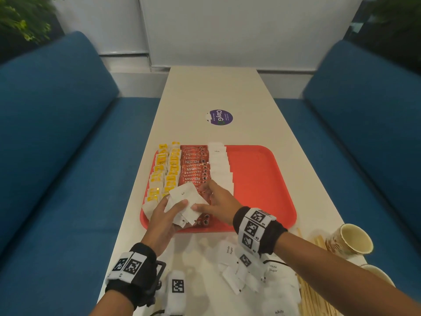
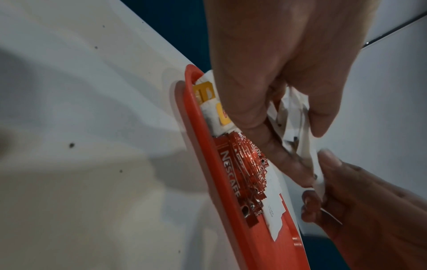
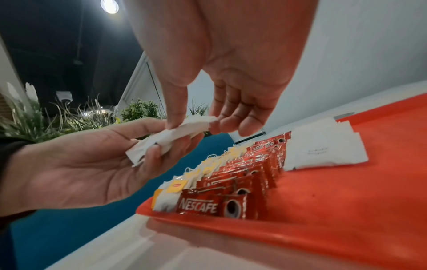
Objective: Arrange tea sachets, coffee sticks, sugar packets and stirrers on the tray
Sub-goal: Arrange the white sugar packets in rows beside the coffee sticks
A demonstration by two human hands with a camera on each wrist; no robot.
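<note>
Over the red tray's (image 1: 262,183) near left corner, my left hand (image 1: 180,213) grips a bundle of white sugar packets (image 1: 184,197). My right hand (image 1: 205,197) pinches one packet at the bundle's right edge between thumb and fingers. The right wrist view shows that pinch on the packets (image 3: 175,137); in the left wrist view they (image 2: 298,117) sit between both hands. On the tray lie rows of yellow tea sachets (image 1: 164,172), red coffee sticks (image 1: 193,165) and sugar packets (image 1: 219,165). Wooden stirrers (image 1: 314,293) lie on the table at the near right.
Loose sugar packets (image 1: 230,258) are scattered on the white table in front of the tray. A paper cup (image 1: 350,240) lies tipped at the near right, another cup's rim below it. The tray's right half is bare red. Blue sofas flank the narrow table.
</note>
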